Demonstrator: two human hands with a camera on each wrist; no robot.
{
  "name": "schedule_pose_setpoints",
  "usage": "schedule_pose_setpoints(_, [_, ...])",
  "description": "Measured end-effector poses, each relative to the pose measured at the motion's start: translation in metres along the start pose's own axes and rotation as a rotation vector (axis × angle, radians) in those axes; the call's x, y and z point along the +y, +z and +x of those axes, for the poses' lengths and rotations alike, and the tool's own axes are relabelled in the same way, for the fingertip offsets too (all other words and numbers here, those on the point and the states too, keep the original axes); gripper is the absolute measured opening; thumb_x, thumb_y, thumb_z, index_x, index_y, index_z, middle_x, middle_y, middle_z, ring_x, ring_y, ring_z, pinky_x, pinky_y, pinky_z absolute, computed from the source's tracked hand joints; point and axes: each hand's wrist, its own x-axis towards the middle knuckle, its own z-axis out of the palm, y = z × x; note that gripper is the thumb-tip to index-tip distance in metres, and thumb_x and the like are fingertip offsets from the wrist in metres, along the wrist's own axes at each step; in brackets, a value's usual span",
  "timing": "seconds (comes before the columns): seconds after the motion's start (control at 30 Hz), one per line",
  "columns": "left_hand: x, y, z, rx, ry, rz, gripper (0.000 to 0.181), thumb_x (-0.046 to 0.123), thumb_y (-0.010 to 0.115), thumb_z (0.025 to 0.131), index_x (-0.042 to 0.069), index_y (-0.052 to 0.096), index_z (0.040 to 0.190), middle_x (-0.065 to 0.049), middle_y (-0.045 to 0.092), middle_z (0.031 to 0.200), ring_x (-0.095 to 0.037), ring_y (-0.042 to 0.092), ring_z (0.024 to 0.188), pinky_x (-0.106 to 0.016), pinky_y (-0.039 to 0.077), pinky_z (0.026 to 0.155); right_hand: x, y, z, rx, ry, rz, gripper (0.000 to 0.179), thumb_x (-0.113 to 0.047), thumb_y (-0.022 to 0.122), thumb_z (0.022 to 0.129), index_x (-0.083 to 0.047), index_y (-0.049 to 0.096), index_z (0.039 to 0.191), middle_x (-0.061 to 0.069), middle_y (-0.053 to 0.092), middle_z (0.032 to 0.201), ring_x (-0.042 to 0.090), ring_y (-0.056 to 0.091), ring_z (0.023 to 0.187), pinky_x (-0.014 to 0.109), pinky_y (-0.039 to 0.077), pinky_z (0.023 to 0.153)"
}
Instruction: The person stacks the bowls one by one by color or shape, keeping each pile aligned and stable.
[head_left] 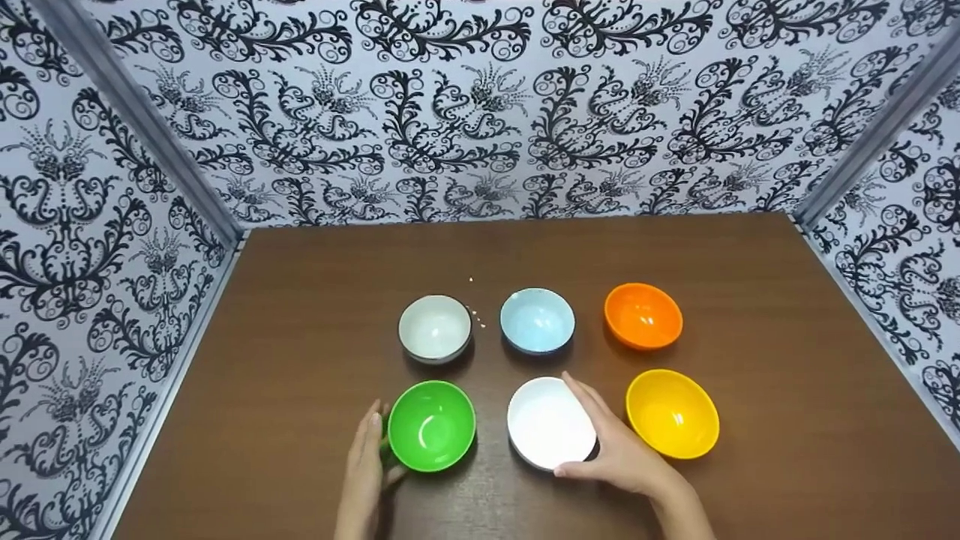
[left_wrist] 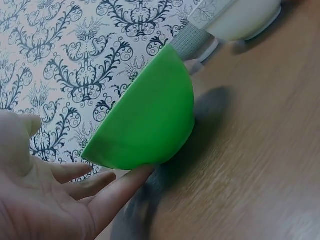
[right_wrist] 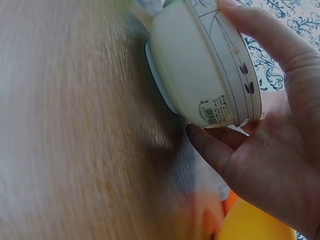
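Note:
A green bowl (head_left: 432, 426) stands at the front left of the table, with my left hand (head_left: 365, 466) along its left side. In the left wrist view a fingertip (left_wrist: 142, 172) touches the green bowl's underside, and the hand's other digits are spread. My right hand (head_left: 619, 454) grips a white bowl (head_left: 551, 424) from its right side, thumb and fingers spanning the wall. The right wrist view shows dark leaf patterns near the white bowl's rim and a barcode sticker (right_wrist: 215, 111) on its side. Both bowls are upright; their insides show nothing.
Behind stand a pale grey bowl (head_left: 435, 328), a light blue bowl (head_left: 538, 321) and an orange bowl (head_left: 643, 316). A yellow bowl (head_left: 673, 414) is close to my right hand. Small white bits (head_left: 482, 325) lie on the brown table (head_left: 315, 300). Patterned walls (head_left: 480, 112) enclose the table.

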Motion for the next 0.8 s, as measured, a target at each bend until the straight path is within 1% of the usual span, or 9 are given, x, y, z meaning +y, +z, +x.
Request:
schedule_pose_setpoints(0.17, [-0.004, 0.0, -0.001, -0.061, -0.032, -0.063, 0.061, 0.04, 0.027, 0.109, 0.01, 0.013, 0.16, -0.023, 0.011, 0.165, -0.051, 0.026, 0.145, -0.061, 0.05, 0.1, 0.001, 0.0, 0.0, -0.008, 0.009, 0.006, 0.118, -0.043, 0.088, 0.071, -0.023, 0.013, 0.161, 0.006, 0.018, 0.166, 0.031, 0.029, 0.147, 0.063, 0.029, 0.117])
schedule_pose_setpoints(0.27, [-0.006, -0.001, -0.001, -0.106, -0.037, -0.102, 0.058, 0.034, 0.03, 0.109, 0.014, 0.012, 0.161, -0.021, 0.011, 0.166, -0.05, 0.024, 0.147, -0.06, 0.05, 0.1, 0.001, 0.0, 0.0, -0.006, 0.013, 0.013, 0.119, -0.043, 0.088, 0.071, -0.024, 0.013, 0.161, 0.006, 0.017, 0.166, 0.031, 0.029, 0.147, 0.064, 0.028, 0.117])
schedule_pose_setpoints(0.4, [-0.009, -0.002, 0.0, -0.134, -0.03, -0.126, 0.058, 0.026, 0.033, 0.108, 0.013, 0.013, 0.16, -0.022, 0.01, 0.165, -0.05, 0.027, 0.145, -0.059, 0.05, 0.1, 0.001, 0.0, 0.0, -0.006, 0.024, 0.02, 0.119, -0.043, 0.088, 0.071, -0.026, 0.012, 0.161, 0.005, 0.017, 0.166, 0.031, 0.029, 0.147, 0.065, 0.027, 0.117])
schedule_pose_setpoints(0.5, [-0.01, -0.003, 0.0, -0.135, -0.028, -0.132, 0.057, 0.022, 0.034, 0.107, 0.01, 0.014, 0.159, -0.024, 0.01, 0.165, -0.047, 0.035, 0.141, -0.058, 0.05, 0.1, 0.002, 0.001, 0.001, -0.006, 0.027, 0.027, 0.119, -0.042, 0.088, 0.071, -0.027, 0.012, 0.161, 0.004, 0.017, 0.166, 0.03, 0.029, 0.147, 0.064, 0.027, 0.118])
schedule_pose_setpoints(0.63, [-0.01, -0.002, -0.002, -0.115, -0.045, -0.143, 0.057, 0.019, 0.039, 0.106, 0.009, 0.02, 0.158, -0.023, 0.017, 0.164, -0.032, 0.048, 0.132, -0.052, 0.055, 0.096, 0.003, 0.001, 0.0, 0.001, 0.005, 0.028, 0.121, -0.042, 0.089, 0.07, -0.026, 0.012, 0.161, 0.004, 0.018, 0.166, 0.028, 0.028, 0.147, 0.062, 0.026, 0.118])
schedule_pose_setpoints(0.73, [-0.01, -0.001, -0.003, -0.104, -0.048, -0.145, 0.057, 0.02, 0.041, 0.105, 0.01, 0.022, 0.158, -0.022, 0.02, 0.164, -0.026, 0.051, 0.128, -0.049, 0.056, 0.093, 0.003, 0.002, 0.001, 0.008, -0.004, 0.024, 0.122, -0.043, 0.09, 0.069, -0.024, 0.013, 0.161, 0.005, 0.018, 0.166, 0.027, 0.028, 0.147, 0.061, 0.025, 0.118])
schedule_pose_setpoints(0.8, [-0.011, -0.001, -0.003, -0.104, -0.046, -0.146, 0.057, 0.02, 0.041, 0.106, 0.01, 0.022, 0.158, -0.021, 0.02, 0.164, -0.027, 0.051, 0.129, -0.05, 0.056, 0.094, 0.003, 0.003, 0.002, 0.005, -0.003, 0.02, 0.122, -0.043, 0.09, 0.069, -0.024, 0.013, 0.161, 0.005, 0.018, 0.166, 0.028, 0.029, 0.147, 0.062, 0.025, 0.118])
